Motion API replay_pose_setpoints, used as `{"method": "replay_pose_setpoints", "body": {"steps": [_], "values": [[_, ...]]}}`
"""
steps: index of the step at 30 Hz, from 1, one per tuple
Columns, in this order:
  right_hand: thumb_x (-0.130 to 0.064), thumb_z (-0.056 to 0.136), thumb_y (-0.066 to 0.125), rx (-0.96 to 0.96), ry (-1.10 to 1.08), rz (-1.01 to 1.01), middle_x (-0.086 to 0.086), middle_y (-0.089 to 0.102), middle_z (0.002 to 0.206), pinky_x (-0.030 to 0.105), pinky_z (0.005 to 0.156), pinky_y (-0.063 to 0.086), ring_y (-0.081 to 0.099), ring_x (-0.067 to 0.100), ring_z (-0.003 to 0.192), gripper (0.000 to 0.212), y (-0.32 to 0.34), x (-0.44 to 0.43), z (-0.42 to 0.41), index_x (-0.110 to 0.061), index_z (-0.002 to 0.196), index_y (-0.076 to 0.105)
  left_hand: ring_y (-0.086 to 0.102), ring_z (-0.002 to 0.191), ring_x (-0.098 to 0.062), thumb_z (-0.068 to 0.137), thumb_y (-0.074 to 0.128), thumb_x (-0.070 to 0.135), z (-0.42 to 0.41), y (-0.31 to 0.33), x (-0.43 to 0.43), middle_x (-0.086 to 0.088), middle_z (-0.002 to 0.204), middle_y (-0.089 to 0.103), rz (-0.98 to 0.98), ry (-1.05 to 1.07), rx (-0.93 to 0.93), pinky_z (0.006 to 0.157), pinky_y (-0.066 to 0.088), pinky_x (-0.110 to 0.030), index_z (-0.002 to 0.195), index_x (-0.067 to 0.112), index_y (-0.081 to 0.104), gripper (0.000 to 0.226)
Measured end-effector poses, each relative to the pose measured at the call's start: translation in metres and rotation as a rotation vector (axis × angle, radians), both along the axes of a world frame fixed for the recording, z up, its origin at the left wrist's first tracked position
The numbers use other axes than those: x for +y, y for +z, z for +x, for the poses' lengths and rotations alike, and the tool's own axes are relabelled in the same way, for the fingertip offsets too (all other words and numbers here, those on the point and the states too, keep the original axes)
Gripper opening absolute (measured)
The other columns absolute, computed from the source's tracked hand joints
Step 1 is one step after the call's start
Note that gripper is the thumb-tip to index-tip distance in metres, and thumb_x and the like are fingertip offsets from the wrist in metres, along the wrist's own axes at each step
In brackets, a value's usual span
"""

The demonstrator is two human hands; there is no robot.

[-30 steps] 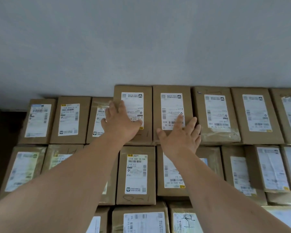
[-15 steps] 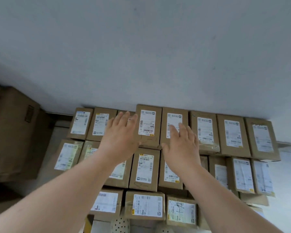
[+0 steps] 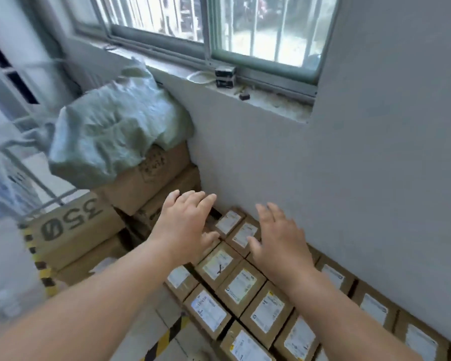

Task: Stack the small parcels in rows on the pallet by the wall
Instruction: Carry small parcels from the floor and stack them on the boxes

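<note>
Since the earlier frame both hands have lifted off the labels and the view has swung left, bringing a window, a sill and a pile of larger goods into sight.

At the left, a green sack slumps on big cartons; one marked carton stands just beside the parcels' left end. If the sack slides off, it could land on that end of the rows. The nearest row runs along the floor-side edge of the stack; a knock there could tip a parcel off toward the striped floor tape.

The pallet itself is hidden under the load. The left hand hovers spread and empty above the left end of the small parcels. The right hand, also spread and empty, hangs above the rows near the wall. Neither seems to touch cardboard, so I judge the hands free for the next parcel.
</note>
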State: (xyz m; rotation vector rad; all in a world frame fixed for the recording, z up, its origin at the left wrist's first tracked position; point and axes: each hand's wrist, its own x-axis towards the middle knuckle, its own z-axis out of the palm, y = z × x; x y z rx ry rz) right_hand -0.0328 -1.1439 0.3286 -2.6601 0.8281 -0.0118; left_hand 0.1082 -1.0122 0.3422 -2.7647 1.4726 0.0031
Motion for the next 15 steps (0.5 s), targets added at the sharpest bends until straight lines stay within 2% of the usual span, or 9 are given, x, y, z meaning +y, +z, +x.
{"method": "replay_pose_setpoints", "body": {"steps": [5,10,15], "values": [[-0.043,0.099,0.049,-0.089,0.252,-0.087,0.004,0.019,0.163,0.038,0.122,0.011,0.015,0.021,0.15,0.068,0.053,0.057,0.01,-0.022,0.157,0.017,0.015,0.149,-0.015,0.091,0.051,0.06,-0.025,0.05,0.096,0.001,0.16,0.025,-0.07,0.257,-0.059,0.122,0.0,-0.042,0.155,0.026,0.017,0.08],[-0.044,0.098,0.052,-0.148,0.477,-0.153,0.003,0.029,0.159,0.038,0.121,0.018,0.023,0.021,0.147,0.066,0.091,0.133,0.015,-0.022,0.154,0.026,0.023,0.146,-0.017,0.09,0.052,0.06,-0.061,0.082,0.196,0.001,0.156,0.032,-0.135,0.464,-0.125,0.121,0.005,-0.041,0.154,0.024,0.022,0.08],[-0.044,0.098,0.051,-0.168,0.701,-0.192,-0.001,0.044,0.144,0.035,0.113,0.025,0.037,0.022,0.136,0.052,0.114,0.228,-0.001,-0.021,0.144,0.04,0.027,0.143,-0.018,0.089,0.053,0.061,-0.118,0.092,0.307,0.002,0.153,0.036,-0.176,0.694,-0.149,0.119,0.008,-0.041,0.153,0.024,0.024,0.079]]}}
